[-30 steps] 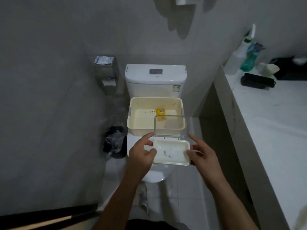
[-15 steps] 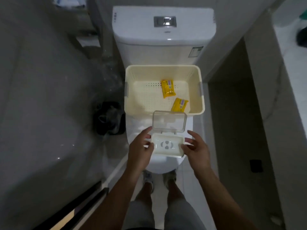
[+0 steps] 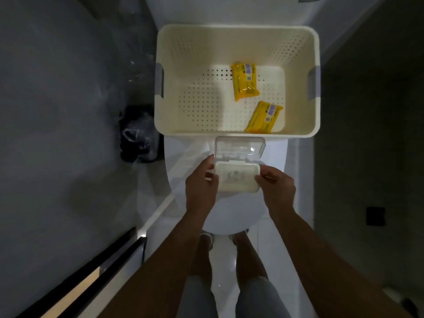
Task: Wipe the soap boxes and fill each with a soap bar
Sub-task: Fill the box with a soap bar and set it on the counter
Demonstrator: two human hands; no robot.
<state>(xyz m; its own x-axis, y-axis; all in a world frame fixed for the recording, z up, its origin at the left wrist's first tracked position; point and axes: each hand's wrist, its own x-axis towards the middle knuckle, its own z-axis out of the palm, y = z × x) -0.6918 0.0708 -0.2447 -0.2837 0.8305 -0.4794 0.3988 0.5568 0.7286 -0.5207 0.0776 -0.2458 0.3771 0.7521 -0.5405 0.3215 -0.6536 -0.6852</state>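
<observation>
Over the closed toilet lid [image 3: 273,154], both hands [image 3: 202,182] [image 3: 276,188] pinch the open soap box [image 3: 236,179] just before the basket [image 3: 236,33], apparently ready for a yellow soap bar [image 3: 244,81].

The basket [image 3: 236,37] is sitting open-topped — two soap bars [image 3: 245,81] are lying right of middle, leaving its left floor free. The upright lid [image 3: 239,148] is standing just before the basket's near wall.

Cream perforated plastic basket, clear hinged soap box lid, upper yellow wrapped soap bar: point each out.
Cream perforated plastic basket [image 3: 315,65]: head view, right wall.
Clear hinged soap box lid [image 3: 239,148]: head view, lid centre.
Upper yellow wrapped soap bar [image 3: 244,82]: head view, wrapper middle.
</observation>
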